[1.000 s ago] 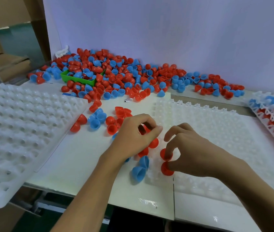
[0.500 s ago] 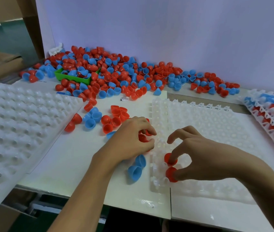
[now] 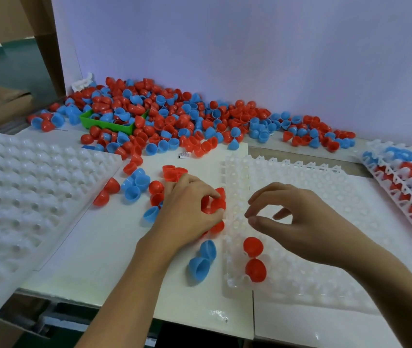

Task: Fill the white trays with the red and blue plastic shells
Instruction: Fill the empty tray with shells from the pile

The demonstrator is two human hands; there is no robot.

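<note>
Red shells sat pinched in the left hand's grip beside the white tray, where two red shells already stood, while the right hand hovered above, fingers loosely curled, empty.

Left hand palm-down, fingers curled, pinching something red between thumb and forefinger. Right hand raised alongside, thumb and forefinger nearly touching, holding nothing, other fingers loosely bent.
</note>
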